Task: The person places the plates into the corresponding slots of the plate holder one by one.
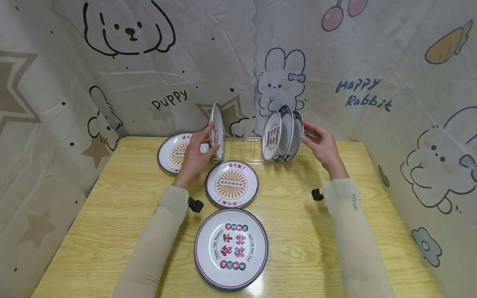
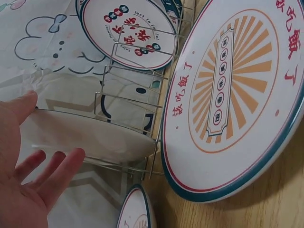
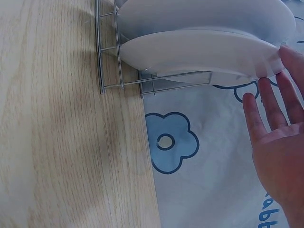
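Observation:
My left hand (image 1: 199,155) holds a plate (image 1: 217,134) upright at the rack's left end, thumb on one side and fingers on the other. At the right end, my right hand (image 1: 323,147) has its thumb and fingertips at the rim of the outermost deep plate (image 1: 297,138). Another dark-rimmed deep plate (image 1: 286,132) and a plate with red characters (image 1: 271,136) lean beside it in the wire rack (image 1: 244,161). The right wrist view shows the outermost plate's pale underside (image 3: 190,52) close to the thumb.
A sunburst-patterned plate (image 1: 232,184) lies flat before the rack, with a larger red-lettered plate (image 1: 231,248) nearer me. Another sunburst plate (image 1: 169,155) lies left of the rack, partly behind my left hand. A printed cloth (image 1: 223,62) hangs behind the wooden table (image 1: 298,248).

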Demonstrator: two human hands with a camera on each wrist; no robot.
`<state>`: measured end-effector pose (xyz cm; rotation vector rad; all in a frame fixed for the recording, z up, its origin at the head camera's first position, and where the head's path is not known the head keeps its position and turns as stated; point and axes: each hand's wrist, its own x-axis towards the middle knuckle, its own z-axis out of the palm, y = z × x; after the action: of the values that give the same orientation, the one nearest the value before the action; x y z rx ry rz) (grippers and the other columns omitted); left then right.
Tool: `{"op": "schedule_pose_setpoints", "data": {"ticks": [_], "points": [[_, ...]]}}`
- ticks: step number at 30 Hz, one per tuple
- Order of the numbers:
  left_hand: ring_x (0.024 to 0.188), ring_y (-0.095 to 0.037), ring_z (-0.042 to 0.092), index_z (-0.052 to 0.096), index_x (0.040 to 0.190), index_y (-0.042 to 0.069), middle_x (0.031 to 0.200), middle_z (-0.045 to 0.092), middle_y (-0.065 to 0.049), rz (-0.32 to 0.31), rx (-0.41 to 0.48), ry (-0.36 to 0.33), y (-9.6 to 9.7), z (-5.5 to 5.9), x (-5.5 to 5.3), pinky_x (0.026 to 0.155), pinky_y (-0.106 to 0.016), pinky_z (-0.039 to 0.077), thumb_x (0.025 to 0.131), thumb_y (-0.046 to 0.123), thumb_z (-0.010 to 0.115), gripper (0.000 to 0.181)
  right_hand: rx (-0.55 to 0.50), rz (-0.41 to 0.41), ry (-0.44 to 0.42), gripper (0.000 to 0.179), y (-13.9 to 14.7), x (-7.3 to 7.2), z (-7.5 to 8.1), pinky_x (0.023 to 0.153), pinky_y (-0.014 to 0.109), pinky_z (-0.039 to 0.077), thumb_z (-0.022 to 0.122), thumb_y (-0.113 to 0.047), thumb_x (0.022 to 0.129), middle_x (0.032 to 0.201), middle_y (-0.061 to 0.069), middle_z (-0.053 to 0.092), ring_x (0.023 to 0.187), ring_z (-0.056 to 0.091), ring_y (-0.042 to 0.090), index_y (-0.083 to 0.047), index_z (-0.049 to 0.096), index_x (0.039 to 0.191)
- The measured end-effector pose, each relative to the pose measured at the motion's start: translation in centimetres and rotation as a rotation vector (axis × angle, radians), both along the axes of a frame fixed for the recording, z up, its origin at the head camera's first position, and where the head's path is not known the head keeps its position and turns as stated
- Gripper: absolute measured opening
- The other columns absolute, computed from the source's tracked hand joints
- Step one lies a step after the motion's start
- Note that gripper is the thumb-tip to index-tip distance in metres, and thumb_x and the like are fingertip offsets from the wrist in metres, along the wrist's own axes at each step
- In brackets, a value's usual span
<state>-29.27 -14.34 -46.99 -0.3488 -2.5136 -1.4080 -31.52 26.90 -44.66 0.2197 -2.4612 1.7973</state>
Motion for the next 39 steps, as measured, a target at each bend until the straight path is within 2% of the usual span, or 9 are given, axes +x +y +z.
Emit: {"op": "schedule_pose_setpoints", "data": {"ticks": [5, 9, 14, 18, 22, 29, 33, 36, 39], "points": [[0.123, -0.035, 0.064, 0.036, 0.16, 0.042, 0.152, 0.045, -0.014, 0.019, 0.006, 0.019, -1.3, 0.0, 0.5, 0.09, -0.047, 0.062, 0.099, 0.027, 0.073, 0.073, 0.006, -0.004, 0.003, 0.053, -0.1, 0.0, 0.0, 0.115, 0.023, 0.045, 0.066, -0.016, 0.102, 0.163, 0.001, 0.044, 0.148, 0.045, 0.024, -0.013, 0.051, 0.153], [0.122, -0.038, 0.063, 0.041, 0.16, 0.032, 0.149, 0.048, -0.015, 0.061, 0.017, 0.035, -3.5, -0.7, 0.8, 0.086, -0.047, 0.063, 0.099, 0.024, 0.072, 0.069, 0.005, -0.005, 0.006, 0.053, -0.1, 0.0, 0.0, 0.119, 0.031, 0.043, 0.066, -0.015, 0.102, 0.164, 0.001, 0.043, 0.148, 0.045, 0.025, -0.012, 0.051, 0.153], [0.126, -0.041, 0.058, 0.045, 0.158, 0.026, 0.144, 0.052, -0.02, 0.181, 0.036, 0.025, -7.3, -1.8, 1.2, 0.098, -0.052, 0.058, 0.1, 0.019, 0.071, 0.064, 0.017, -0.01, 0.002, 0.053, -0.1, 0.1, 0.0, 0.119, 0.029, 0.043, 0.065, -0.017, 0.103, 0.164, 0.001, 0.043, 0.149, 0.045, 0.024, -0.013, 0.05, 0.154], [0.132, -0.04, 0.051, 0.039, 0.161, 0.026, 0.146, 0.051, -0.021, 0.339, -0.023, -0.059, -10.1, -2.7, 1.7, 0.109, -0.055, 0.047, 0.102, 0.022, 0.067, 0.065, 0.03, -0.018, 0.001, 0.053, -0.1, 0.2, 0.1, 0.115, 0.022, 0.044, 0.065, -0.018, 0.103, 0.164, 0.0, 0.043, 0.149, 0.045, 0.024, -0.015, 0.05, 0.154], [0.133, -0.041, 0.047, 0.032, 0.164, 0.025, 0.15, 0.047, -0.023, 0.452, -0.034, -0.188, -12.1, -3.4, 2.1, 0.108, -0.055, 0.042, 0.103, 0.023, 0.065, 0.069, 0.028, -0.016, -0.002, 0.053, -0.1, 0.2, 0.0, 0.114, 0.021, 0.045, 0.065, -0.017, 0.103, 0.164, 0.0, 0.043, 0.149, 0.044, 0.024, -0.015, 0.05, 0.154], [0.138, -0.046, 0.045, 0.015, 0.167, 0.011, 0.151, 0.042, -0.034, 0.436, 0.012, -0.384, -12.9, -4.4, 1.4, 0.118, -0.056, 0.039, 0.102, 0.02, 0.064, 0.082, 0.018, -0.021, -0.007, 0.053, 0.0, 0.1, 0.0, 0.115, 0.022, 0.045, 0.065, -0.016, 0.103, 0.165, 0.0, 0.042, 0.149, 0.044, 0.023, -0.016, 0.05, 0.154], [0.137, -0.047, 0.046, 0.008, 0.166, 0.006, 0.148, 0.046, -0.036, 0.433, 0.047, -0.44, -12.3, -4.7, 1.1, 0.121, -0.054, 0.038, 0.098, 0.012, 0.068, 0.091, 0.021, -0.022, -0.002, 0.053, 0.0, 0.1, 0.0, 0.115, 0.022, 0.045, 0.065, -0.017, 0.103, 0.164, 0.0, 0.043, 0.149, 0.044, 0.023, -0.016, 0.051, 0.153], [0.129, -0.042, 0.053, 0.007, 0.165, 0.004, 0.147, 0.046, -0.035, 0.445, 0.086, -0.463, -11.8, -4.9, 1.0, 0.109, -0.046, 0.052, 0.095, 0.003, 0.068, 0.093, 0.014, -0.018, 0.0, 0.053, -0.1, 0.1, 0.0, 0.117, 0.025, 0.044, 0.066, -0.016, 0.102, 0.164, 0.0, 0.043, 0.149, 0.044, 0.023, -0.015, 0.051, 0.153], [0.113, -0.029, 0.061, 0.011, 0.165, 0.002, 0.148, 0.047, -0.03, 0.426, 0.24, -0.511, -11.6, -5.1, 0.9, 0.086, -0.03, 0.063, 0.095, -0.003, 0.064, 0.088, 0.009, -0.013, 0.001, 0.053, -0.1, 0.0, -0.1, 0.119, 0.028, 0.043, 0.066, -0.016, 0.102, 0.164, 0.0, 0.043, 0.149, 0.044, 0.023, -0.015, 0.051, 0.153]]}}
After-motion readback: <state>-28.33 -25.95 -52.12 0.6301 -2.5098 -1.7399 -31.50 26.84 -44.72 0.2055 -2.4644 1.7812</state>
